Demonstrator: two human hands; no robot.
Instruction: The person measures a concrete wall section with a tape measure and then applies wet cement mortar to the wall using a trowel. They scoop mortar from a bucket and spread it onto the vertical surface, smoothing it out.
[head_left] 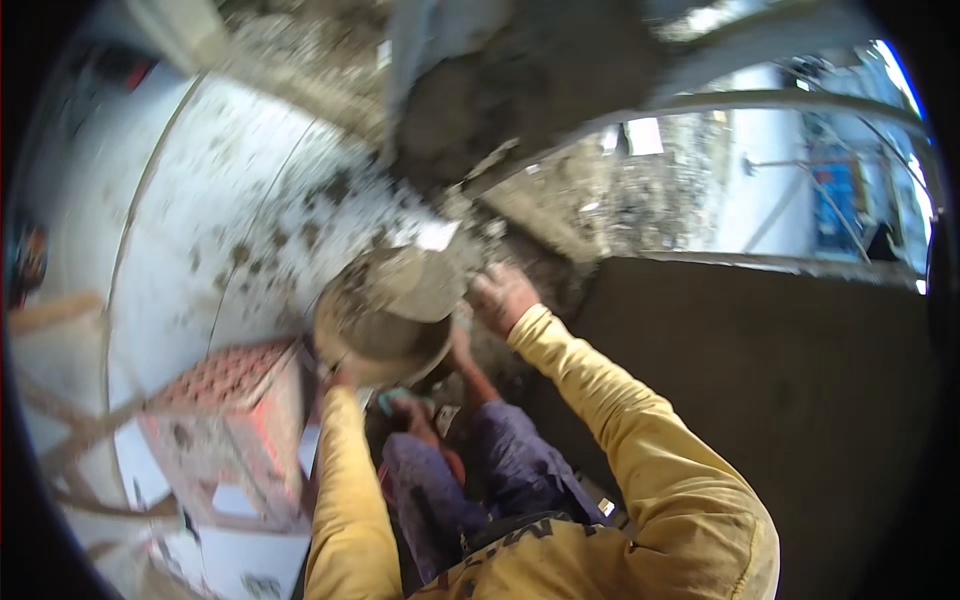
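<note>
A round basin [385, 345] smeared with grey mortar stands just in front of my legs. Inside it, toward the far right side, lies a flat grey shape [415, 285]; whether it is mortar or a tool blade I cannot tell. My left hand [337, 376] grips the basin's near left rim, its fingers partly hidden and blurred. Off the basin's right side is my right hand [503, 298], curled closed and dirty with mortar. Blur hides what it holds, if anything.
A worn, reddish crate [225, 430] stands to the left of the basin. Pale boards [230, 180] spattered with mortar spread at far left. A broad dark grey smooth surface [750, 400] fills the right. Beams [800, 100] and rubble [650, 200] lie beyond.
</note>
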